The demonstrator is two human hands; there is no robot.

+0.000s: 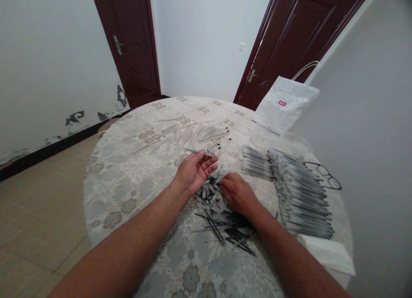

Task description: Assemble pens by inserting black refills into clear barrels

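1. The left hand (195, 173) hangs above the patterned surface (119, 186), its thumb and forefinger pinching a slim pen-like piece (209, 154); the other fingers are loosely curled. A light pinch on something this thin could let it roll or slip.
2. The right hand (238, 193) bends down at the edge of a heap of small parts (209, 191) – I cannot tell whether its fingers grip anything. Because the parts lie tangled, lifting 1 could drag out others and scatter them.
3. Dark rods (214, 227) lie crossed on the near side of the heap, close to the right forearm (273, 229); a sweep of that arm could push them out of place.
4. Clear tubes (189, 135) lie loose beyond the left hand – a knock there could set them rolling.
5. On the right, a large row of pens (302, 199) touches or nearly touches the eyeglasses (328, 176); moving those carelessly could upset the row.
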